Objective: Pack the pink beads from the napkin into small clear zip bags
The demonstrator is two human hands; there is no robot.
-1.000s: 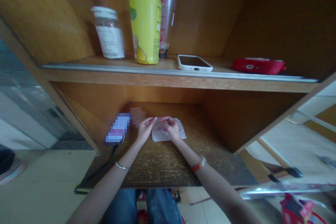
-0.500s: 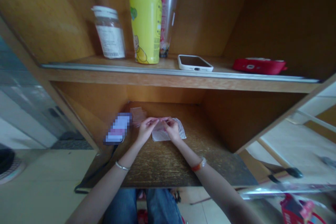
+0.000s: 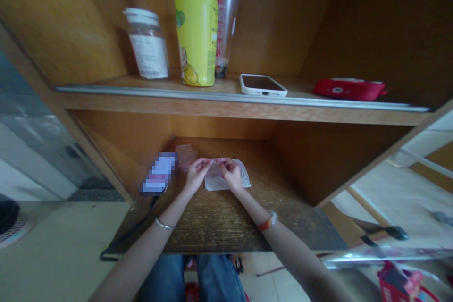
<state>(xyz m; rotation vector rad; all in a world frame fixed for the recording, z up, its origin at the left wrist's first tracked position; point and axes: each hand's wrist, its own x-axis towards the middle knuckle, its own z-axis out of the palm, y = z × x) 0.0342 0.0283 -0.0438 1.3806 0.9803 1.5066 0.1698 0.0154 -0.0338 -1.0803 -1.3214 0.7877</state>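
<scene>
On the lower shelf, my left hand (image 3: 196, 173) and my right hand (image 3: 232, 175) meet fingertip to fingertip, both closed in a pinch. A small, thin, pinkish thing (image 3: 220, 160) shows between the fingertips; its kind is too small to make out. Under and behind the fingers lies a whitish, see-through sheet or small bag (image 3: 216, 183), partly covered by my right hand. To the left of my left hand, a clear, crinkled plastic piece (image 3: 186, 156) rests on the board. A phone with a blurred-out screen (image 3: 158, 173) is propped farther left.
A black strap (image 3: 134, 229) runs from the phone to the board's front left. On the upper shelf (image 3: 226, 99) stand a white-capped jar (image 3: 148, 52), a yellow bottle (image 3: 196, 33) and a lidded cup (image 3: 226, 14). A white-cased phone (image 3: 264, 86) and a red case (image 3: 348, 89) lie to their right.
Almost nothing differs. The hands keep their place and pinch, with only a tiny shift at the fingertips.
</scene>
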